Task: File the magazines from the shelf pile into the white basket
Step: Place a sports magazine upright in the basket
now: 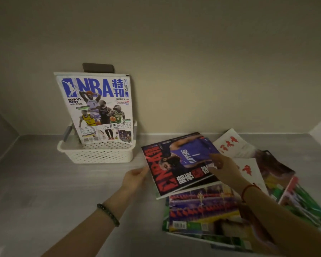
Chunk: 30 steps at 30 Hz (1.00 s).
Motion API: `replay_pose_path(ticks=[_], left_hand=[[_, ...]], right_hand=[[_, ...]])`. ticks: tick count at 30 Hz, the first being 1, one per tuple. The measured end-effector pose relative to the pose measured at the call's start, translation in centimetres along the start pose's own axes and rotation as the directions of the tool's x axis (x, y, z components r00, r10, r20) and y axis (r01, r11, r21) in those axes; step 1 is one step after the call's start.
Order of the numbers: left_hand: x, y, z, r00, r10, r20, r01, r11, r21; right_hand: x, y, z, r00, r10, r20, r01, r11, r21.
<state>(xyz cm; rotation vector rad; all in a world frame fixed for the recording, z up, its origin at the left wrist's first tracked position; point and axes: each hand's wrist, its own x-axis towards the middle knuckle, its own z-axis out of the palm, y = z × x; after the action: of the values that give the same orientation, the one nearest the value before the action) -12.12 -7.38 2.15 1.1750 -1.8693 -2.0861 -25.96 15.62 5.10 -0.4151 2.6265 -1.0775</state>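
Both hands grip a red-and-black NBA magazine [180, 164] atop the scattered pile [230, 206] on the grey shelf [44, 182]: left hand [135, 178] at its left edge, right hand [224, 169] pinching its right side. A white-covered NBA magazine [96, 108] stands upright in the white basket [96, 154], well left of the pile.

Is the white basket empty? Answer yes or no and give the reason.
No: one NBA magazine already stands upright in the white basket, leaning back toward the wall.

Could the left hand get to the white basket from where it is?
Probably yes. The left hand is at the edge of the red magazine, and only bare shelf lies between it and the white basket.
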Motion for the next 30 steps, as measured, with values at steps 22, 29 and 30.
replay_pose_path(ticks=[22, 29, 30], left_hand=[[-3.7, -3.9, 6.0, 0.967, -0.154, -0.203, 0.133, 0.985, -0.111], [-4.6, -3.9, 4.3, 0.956, -0.221, -0.194, 0.194, 0.970, -0.148], [-4.9, -3.7, 4.1, 0.959, -0.225, -0.170, 0.201, 0.968, -0.150]], right_hand=[[-1.6, 5.3, 6.4, 0.864, -0.392, 0.317, 0.499, 0.581, -0.643], [-5.1, 6.0, 5.3, 0.647, -0.692, 0.322, 0.695, 0.359, -0.623], [-5.5, 5.9, 4.8, 0.636, -0.705, 0.313, 0.706, 0.368, -0.606]])
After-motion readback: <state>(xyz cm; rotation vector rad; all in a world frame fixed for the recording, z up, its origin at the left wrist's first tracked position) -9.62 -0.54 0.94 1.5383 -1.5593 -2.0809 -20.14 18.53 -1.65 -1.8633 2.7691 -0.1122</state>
